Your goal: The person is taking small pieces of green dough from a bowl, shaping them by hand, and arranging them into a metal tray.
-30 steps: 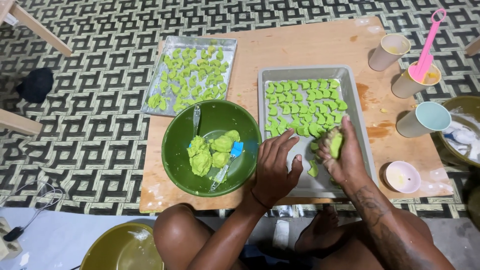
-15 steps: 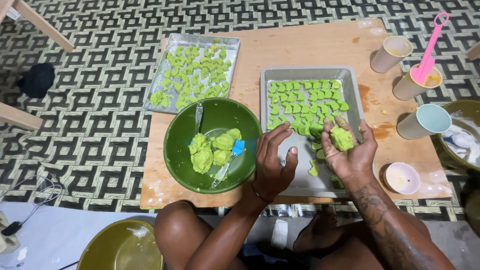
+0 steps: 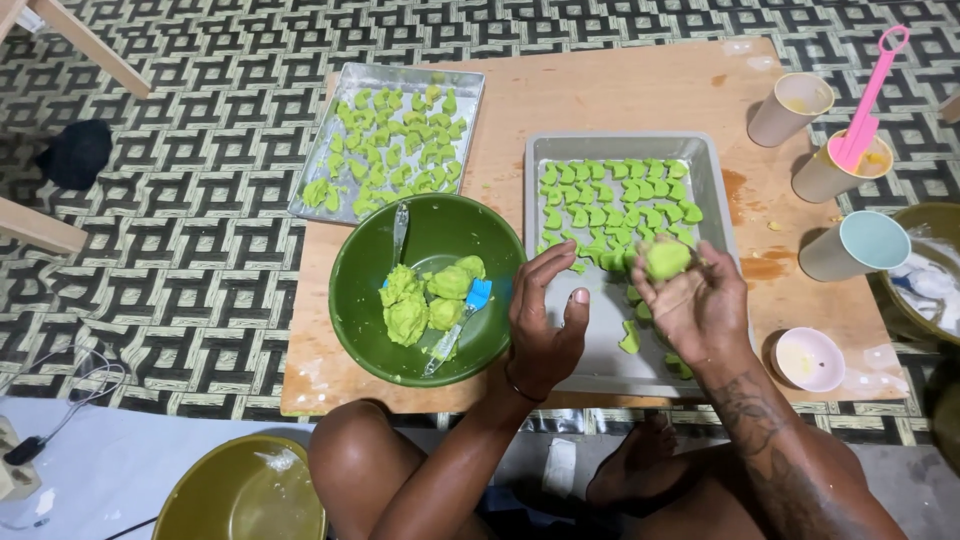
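My right hand (image 3: 695, 305) holds a lump of green dough (image 3: 666, 258) in its fingertips above the grey metal tray (image 3: 715, 180), which carries rows of small shaped green pieces (image 3: 615, 195). My left hand (image 3: 542, 325) hovers beside it with fingers apart and nothing in it, over the tray's near left edge. Left of my hands stands a green bowl (image 3: 360, 290) with several dough lumps (image 3: 425, 300), a blue-handled tool (image 3: 462, 318) and a spoon (image 3: 399, 228).
A second metal tray (image 3: 395, 140) full of green pieces lies at the board's far left, partly over the edge. Three cups (image 3: 790, 108) stand at the right, one with a pink utensil (image 3: 868, 95). A small pink dish (image 3: 808, 358) sits near the front right. An olive basin (image 3: 245, 490) is on the floor.
My right hand lifted off the tray with the dough lump and rose slightly. My left hand came off the tray and opened beside it.
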